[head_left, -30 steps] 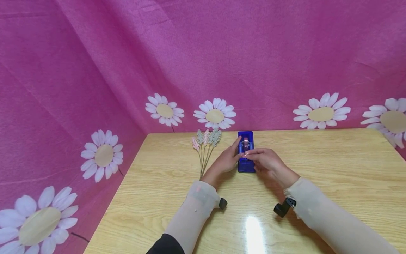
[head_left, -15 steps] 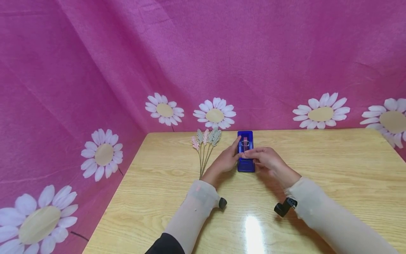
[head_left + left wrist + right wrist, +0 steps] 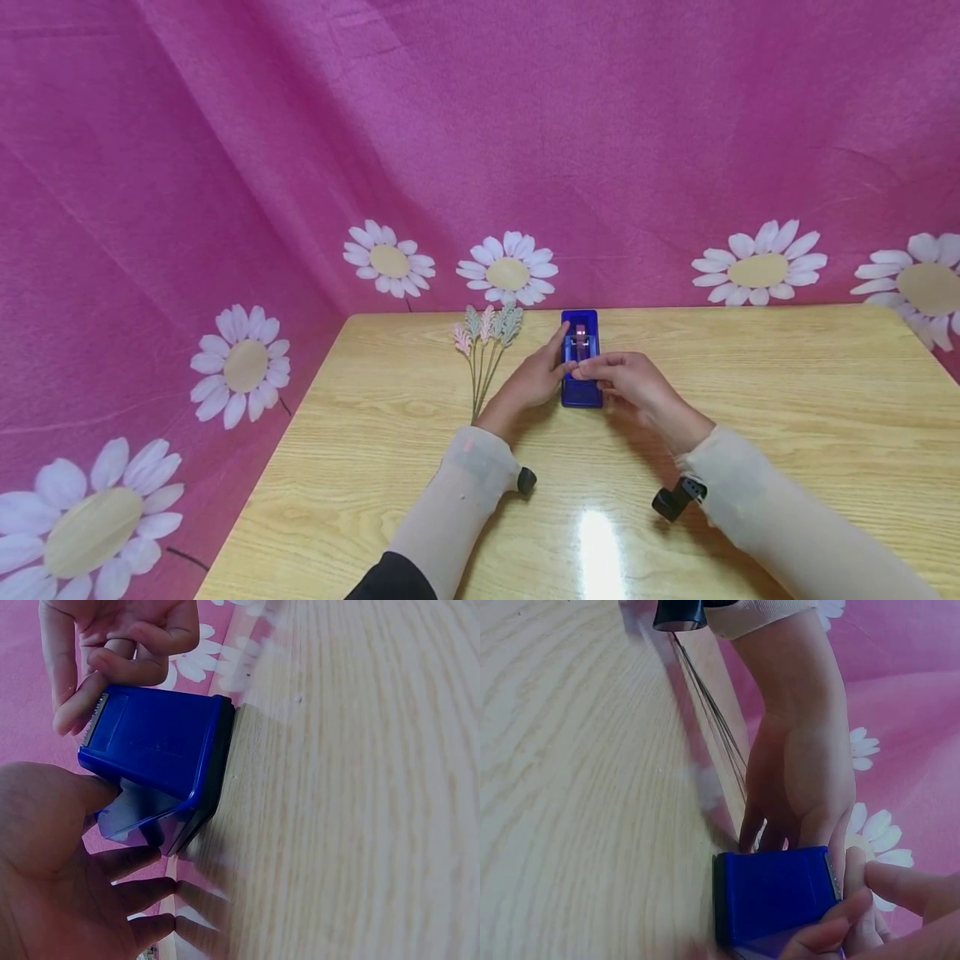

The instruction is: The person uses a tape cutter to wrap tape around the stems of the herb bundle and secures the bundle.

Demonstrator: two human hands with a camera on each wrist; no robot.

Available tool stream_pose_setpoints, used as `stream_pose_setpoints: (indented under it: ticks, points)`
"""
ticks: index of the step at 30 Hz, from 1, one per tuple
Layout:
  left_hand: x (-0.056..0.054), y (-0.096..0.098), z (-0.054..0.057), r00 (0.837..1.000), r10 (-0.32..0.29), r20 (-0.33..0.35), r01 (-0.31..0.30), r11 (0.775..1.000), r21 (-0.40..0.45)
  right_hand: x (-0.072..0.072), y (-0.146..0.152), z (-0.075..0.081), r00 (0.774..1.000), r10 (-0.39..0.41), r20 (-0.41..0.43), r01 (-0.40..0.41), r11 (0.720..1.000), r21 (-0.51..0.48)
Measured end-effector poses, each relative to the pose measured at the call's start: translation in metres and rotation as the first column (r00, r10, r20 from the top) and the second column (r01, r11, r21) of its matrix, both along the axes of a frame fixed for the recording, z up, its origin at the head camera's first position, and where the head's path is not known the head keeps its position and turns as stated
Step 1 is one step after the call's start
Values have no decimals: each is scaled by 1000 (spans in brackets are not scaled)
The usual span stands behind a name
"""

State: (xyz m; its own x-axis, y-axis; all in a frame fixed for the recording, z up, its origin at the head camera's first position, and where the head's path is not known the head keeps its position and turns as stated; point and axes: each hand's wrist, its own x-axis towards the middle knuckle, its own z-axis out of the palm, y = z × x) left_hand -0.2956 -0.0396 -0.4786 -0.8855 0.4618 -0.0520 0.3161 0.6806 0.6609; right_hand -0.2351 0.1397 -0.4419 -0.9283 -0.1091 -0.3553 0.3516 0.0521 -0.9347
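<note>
A blue tape dispenser [image 3: 582, 394] stands on the table near its back edge. Along its left side lies my left hand [image 3: 531, 382], steadying it. In the left wrist view the left thumb [image 3: 94, 793] touches the upper part of the dispenser and the other fingers reach down its side. My right hand [image 3: 639, 385] is at the front, thumb and forefinger pinched together right at the serrated cutter [image 3: 95, 720]. Those fingertips hide most of what they pinch; it looks like the tape's end. The right wrist view shows the dispenser [image 3: 776, 892] from the front, with the left hand [image 3: 802, 772] beyond it.
Artificial stems with pink and grey-green heads [image 3: 487, 325] lie left of the dispenser, beside the left wrist. A pink cloth [image 3: 630, 150] with printed daisies hangs behind the wooden table [image 3: 787, 383]. Both wrists carry small black cameras [image 3: 672, 500].
The right hand and wrist have shifted slightly toward the front right, fingertips staying at the cutter. The left hand and the dispenser have hardly moved.
</note>
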Motion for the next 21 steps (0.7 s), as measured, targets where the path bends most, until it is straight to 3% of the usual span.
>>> stream_pose_setpoints:
  ticks: [5,21]
  points:
    - [0,0,0,1000,-7,-4,8,1000,10,3,-1,-2,999,6,-35,-4,999,53]
    - [0,-1,0,1000,-10,4,10,1000,14,16,0,-9,997,17,-73,-15,999,33]
